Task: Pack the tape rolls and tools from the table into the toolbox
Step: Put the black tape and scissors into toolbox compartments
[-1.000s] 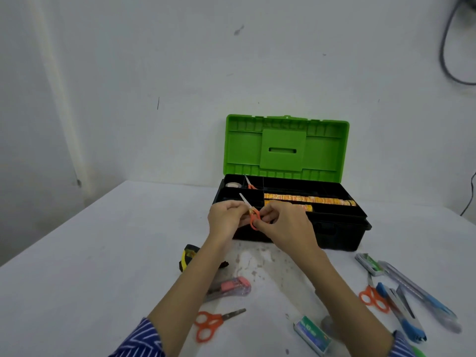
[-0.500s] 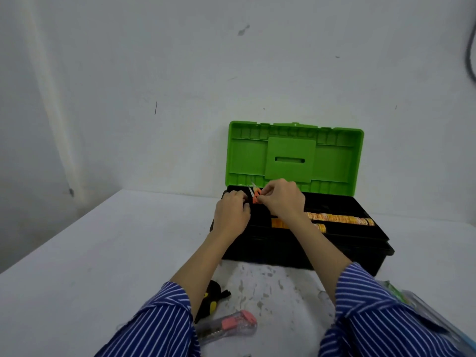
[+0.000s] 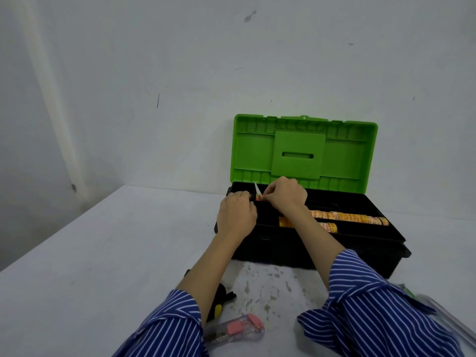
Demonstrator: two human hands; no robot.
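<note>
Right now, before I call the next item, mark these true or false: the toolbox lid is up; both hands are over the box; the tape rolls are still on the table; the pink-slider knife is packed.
1. The toolbox lid is up. True.
2. Both hands are over the box. True: left hand and right hand meet at small scissors.
3. Orange tape rolls are on the table. False: they lie in the box tray.
4. The pink-slider knife is packed. False: it lies on the table.
</note>
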